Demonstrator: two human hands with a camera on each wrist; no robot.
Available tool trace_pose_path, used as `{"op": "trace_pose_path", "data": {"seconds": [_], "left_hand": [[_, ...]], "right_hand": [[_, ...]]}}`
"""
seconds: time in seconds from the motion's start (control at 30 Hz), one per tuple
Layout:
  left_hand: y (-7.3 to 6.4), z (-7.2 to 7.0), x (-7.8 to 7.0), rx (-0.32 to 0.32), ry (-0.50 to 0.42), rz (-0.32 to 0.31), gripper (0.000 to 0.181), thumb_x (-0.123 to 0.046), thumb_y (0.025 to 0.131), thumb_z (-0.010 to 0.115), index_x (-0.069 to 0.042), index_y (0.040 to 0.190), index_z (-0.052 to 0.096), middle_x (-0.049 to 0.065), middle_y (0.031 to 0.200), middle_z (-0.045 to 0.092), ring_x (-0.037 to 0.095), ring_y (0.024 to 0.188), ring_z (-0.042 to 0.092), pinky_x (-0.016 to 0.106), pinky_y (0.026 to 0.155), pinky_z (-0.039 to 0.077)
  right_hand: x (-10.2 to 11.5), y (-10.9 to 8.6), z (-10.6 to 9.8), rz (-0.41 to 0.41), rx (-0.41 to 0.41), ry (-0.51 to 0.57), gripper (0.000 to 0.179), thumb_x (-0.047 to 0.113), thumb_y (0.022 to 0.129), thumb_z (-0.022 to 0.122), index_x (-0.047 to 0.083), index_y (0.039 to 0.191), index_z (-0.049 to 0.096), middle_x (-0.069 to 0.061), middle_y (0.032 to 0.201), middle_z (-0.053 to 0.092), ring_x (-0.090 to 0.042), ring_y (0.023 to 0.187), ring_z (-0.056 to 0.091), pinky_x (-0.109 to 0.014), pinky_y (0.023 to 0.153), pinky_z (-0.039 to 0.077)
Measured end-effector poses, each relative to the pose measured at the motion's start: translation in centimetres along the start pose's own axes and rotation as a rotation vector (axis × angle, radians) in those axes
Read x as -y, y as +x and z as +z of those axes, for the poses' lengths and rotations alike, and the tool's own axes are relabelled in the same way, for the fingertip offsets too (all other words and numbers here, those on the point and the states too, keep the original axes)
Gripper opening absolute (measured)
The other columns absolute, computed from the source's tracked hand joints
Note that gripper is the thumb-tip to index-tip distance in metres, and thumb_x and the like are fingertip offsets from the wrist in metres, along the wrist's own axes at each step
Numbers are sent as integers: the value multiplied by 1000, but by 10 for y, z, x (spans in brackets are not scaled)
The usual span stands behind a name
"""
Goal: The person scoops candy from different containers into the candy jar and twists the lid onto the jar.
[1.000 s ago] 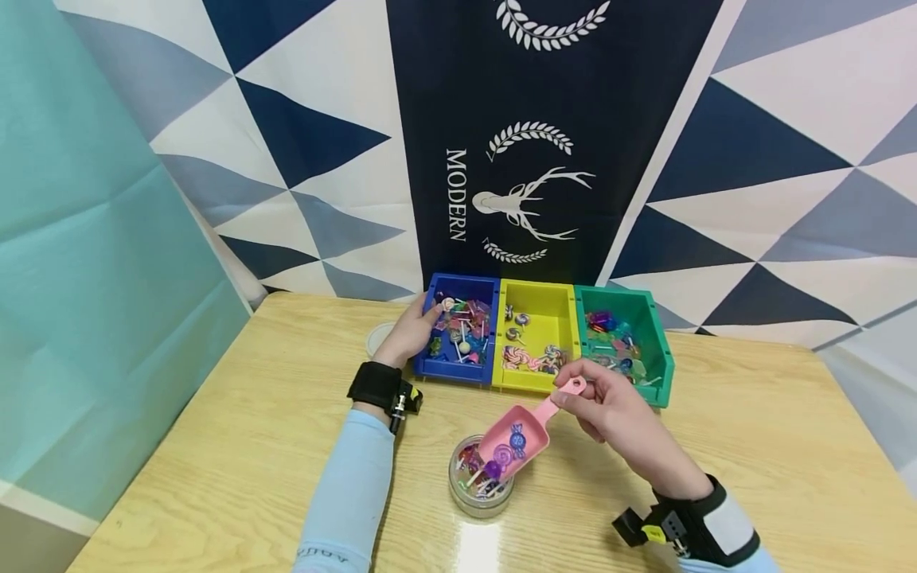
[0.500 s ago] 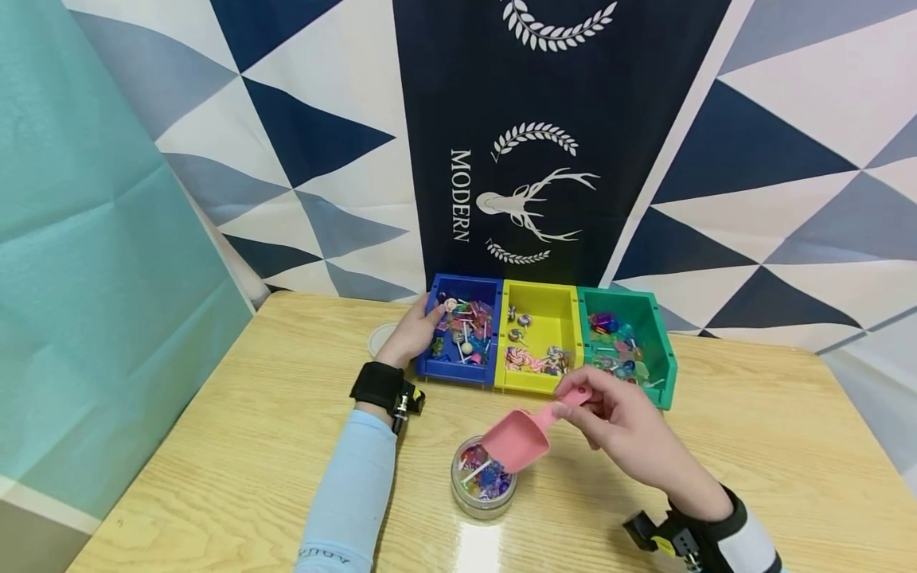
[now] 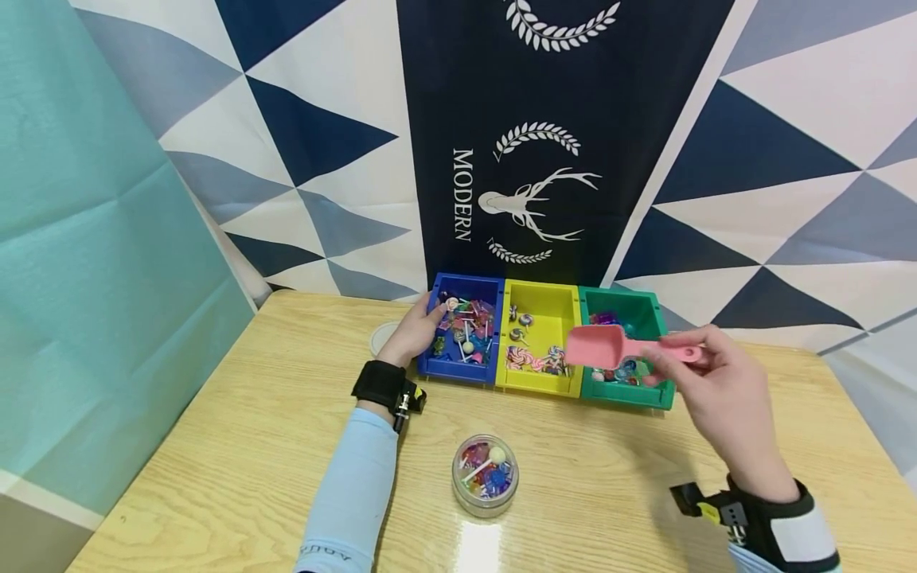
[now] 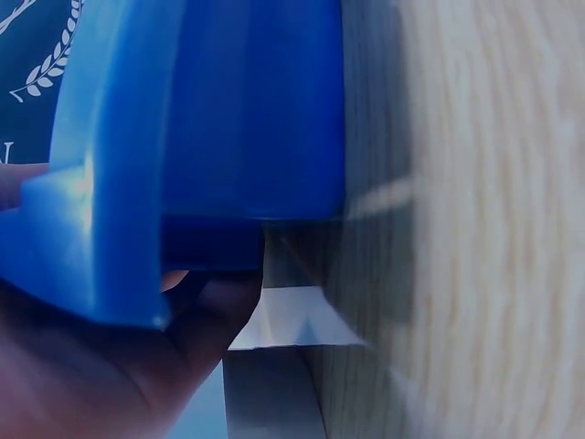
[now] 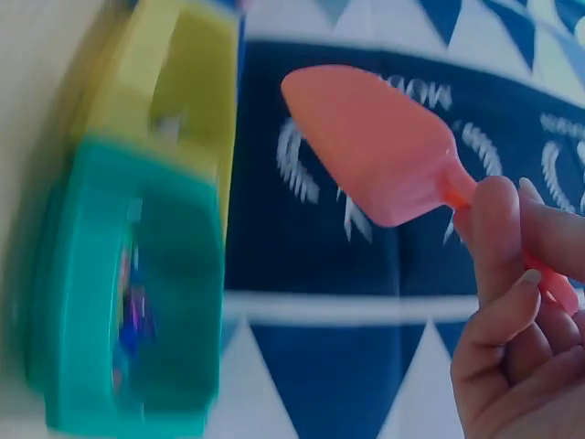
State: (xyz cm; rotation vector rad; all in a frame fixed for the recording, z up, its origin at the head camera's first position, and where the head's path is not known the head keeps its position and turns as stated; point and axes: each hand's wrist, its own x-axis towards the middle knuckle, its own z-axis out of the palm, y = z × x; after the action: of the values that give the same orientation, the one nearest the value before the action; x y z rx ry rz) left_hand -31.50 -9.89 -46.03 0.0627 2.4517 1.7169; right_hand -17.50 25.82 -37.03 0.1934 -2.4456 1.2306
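My left hand (image 3: 412,333) grips the left wall of the blue bin (image 3: 450,369), with the thumb over the rim. In the left wrist view, fingers curl round the bin's edge. My right hand (image 3: 734,394) pinches the handle of a pink scoop (image 3: 596,347), held in the air over the border of the yellow bin (image 3: 546,301) and the green bin (image 3: 653,312). No candy shows in the scoop. A round clear jar (image 3: 483,504) stands in front of the bins, holding lollipops and wrapped candies. A whitish lollipop (image 3: 497,455) lies on top.
The three bins stand joined in a row at the table's back edge, with assorted candies inside. Behind the left wrist lies a pale round lid (image 3: 382,337), partly hidden. A patterned cloth (image 3: 516,119) hangs behind the wooden table (image 3: 236,446).
The scoop tipped over the jar and its candies are gone from it. My right hand then carried it up and right, over the bins. The left hand has kept its hold.
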Motion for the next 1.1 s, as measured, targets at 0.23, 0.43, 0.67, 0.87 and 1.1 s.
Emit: {"op": "trace_pose_path", "data": {"seconds": [0.23, 0.43, 0.67, 0.87, 1.1], "left_hand": [[1, 0, 0, -3, 2, 2, 54, -26, 110, 36, -14, 160, 21, 13, 157, 35, 29, 142, 36, 48, 118, 28], [1, 0, -1, 2, 5, 11, 53, -25, 111, 35, -14, 160, 20, 13, 159, 33, 29, 143, 33, 48, 119, 27], [1, 0, 0, 2, 10, 2, 52, -26, 111, 35, -13, 160, 23, 14, 156, 37, 30, 142, 35, 51, 117, 29], [0, 0, 1, 0, 12, -7, 52, -27, 111, 35, -14, 160, 23, 13, 157, 36, 29, 143, 34, 51, 118, 28], [1, -1, 1, 9, -6, -5, 52, -26, 111, 35, -15, 160, 23, 13, 155, 39, 30, 141, 36, 51, 116, 30]], "right_hand": [[-22, 11, -22, 114, -71, -163, 39, 21, 92, 74, -2, 122, 63, 10, 82, 68, 7, 62, 61, -15, 48, 47], [-31, 14, -22, 151, 33, -253, 34, 18, 99, 65, -7, 122, 63, -22, 91, 71, 3, 61, 63, -17, 49, 51], [-34, 13, -17, 120, 158, -386, 40, 29, 99, 64, -8, 114, 68, -6, 71, 71, -18, 60, 67, -28, 43, 45], [-34, 13, -22, 193, 335, -380, 47, 37, 102, 58, -7, 116, 65, -2, 72, 72, -18, 61, 69, -30, 50, 48], [-39, 16, -25, 182, 512, -415, 30, 28, 100, 59, -2, 103, 59, 4, 67, 67, -18, 63, 67, -32, 54, 45]]}}
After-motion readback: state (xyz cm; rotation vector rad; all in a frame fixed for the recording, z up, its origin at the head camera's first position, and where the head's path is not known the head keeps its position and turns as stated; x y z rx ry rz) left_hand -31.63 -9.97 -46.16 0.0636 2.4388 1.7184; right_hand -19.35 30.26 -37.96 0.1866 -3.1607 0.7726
